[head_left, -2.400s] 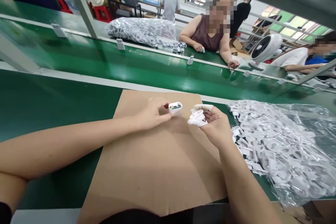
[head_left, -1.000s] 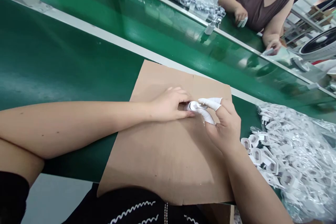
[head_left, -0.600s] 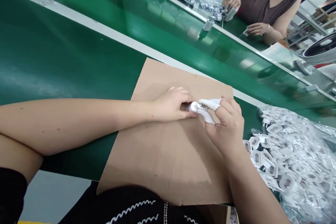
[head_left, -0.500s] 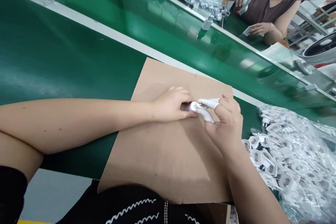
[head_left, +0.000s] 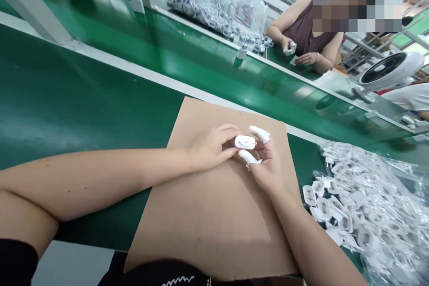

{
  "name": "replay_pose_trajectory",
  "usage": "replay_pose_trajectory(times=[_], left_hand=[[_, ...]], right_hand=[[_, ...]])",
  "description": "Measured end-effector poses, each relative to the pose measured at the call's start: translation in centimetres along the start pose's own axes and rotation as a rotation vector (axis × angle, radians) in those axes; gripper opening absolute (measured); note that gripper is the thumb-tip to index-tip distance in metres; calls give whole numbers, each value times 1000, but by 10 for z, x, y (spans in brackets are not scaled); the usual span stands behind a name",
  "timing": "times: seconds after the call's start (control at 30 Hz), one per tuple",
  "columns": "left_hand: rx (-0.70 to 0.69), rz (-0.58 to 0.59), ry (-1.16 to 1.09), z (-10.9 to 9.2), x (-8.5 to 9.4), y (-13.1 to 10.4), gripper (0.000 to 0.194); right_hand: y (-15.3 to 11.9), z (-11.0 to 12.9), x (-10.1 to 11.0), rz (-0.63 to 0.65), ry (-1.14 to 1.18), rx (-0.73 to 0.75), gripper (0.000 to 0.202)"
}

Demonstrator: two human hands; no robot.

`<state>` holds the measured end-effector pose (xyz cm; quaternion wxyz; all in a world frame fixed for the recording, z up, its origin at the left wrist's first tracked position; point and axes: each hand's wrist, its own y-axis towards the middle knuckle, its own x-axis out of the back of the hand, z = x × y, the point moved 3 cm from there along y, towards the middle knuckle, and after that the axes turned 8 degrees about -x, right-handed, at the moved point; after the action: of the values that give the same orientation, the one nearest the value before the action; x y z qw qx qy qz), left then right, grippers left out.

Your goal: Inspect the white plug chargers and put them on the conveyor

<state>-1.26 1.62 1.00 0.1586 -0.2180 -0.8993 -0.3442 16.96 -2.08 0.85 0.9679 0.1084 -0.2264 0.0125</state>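
hands, left and right, pinch one white charger.

The small white plastic charger case, with rounded corners and a smooth closed surface, lies about level above the far part of the brown cardboard sheet, held between the left hand and the right hand.
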Motion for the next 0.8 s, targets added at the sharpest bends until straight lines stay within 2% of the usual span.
replay_pose_trajectory(times=[0.1, 0.2, 0.33, 0.5, 0.63, 0.8], left_hand=[[-95, -43, 62, -3, 4, -3, 30], [-200, -69, 72, -5, 4, -3, 33], [-271, -114, 72, -6, 3, -2, 37], [-374, -121, -48, -13, 7, -1, 50], [-385, -49, -106, -18, 13, 1, 49], [-369, -62, -94, -17, 15, 0, 39]], right_hand=[[-1, -5, -2, 1, 120, -12, 45], [-4, -5, -2, -19, 154, 56, 47], [-8, -6, -2, -66, 188, 131, 49], [-11, -4, -2, -77, 175, 238, 54], [-12, 0, 1, -108, 96, 300, 54], [-12, 3, 0, -101, 72, 321, 55]])
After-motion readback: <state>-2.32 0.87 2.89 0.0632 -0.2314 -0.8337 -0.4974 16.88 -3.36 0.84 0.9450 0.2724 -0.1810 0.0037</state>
